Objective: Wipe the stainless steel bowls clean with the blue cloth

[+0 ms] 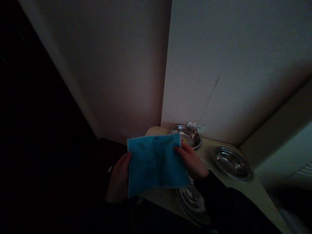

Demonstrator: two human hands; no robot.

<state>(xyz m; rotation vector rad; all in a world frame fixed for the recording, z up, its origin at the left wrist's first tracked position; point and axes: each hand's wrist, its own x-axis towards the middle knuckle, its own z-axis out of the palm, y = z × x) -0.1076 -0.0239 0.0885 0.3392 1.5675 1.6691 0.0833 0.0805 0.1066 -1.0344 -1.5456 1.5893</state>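
A blue cloth point(156, 165) with pale edges and dark smudges is stretched between my two hands above the near left part of the table. My left hand point(119, 177) pinches its left edge. At the upper right edge, my right hand point(193, 161) grips it with the thumb on the front. Behind the cloth's upper right corner stands a round metal bowl point(195, 139), partly covered from view. Below my right hand lies a metal plate point(190, 200), partly hidden by the cloth and my dark sleeve.
Another shiny metal plate point(232, 164) sits on the right of the light wooden table point(263, 198). A wall socket point(198, 127) is just behind the bowl. Pale walls point(207, 65) rise close behind the table. The left side is too dark to make out.
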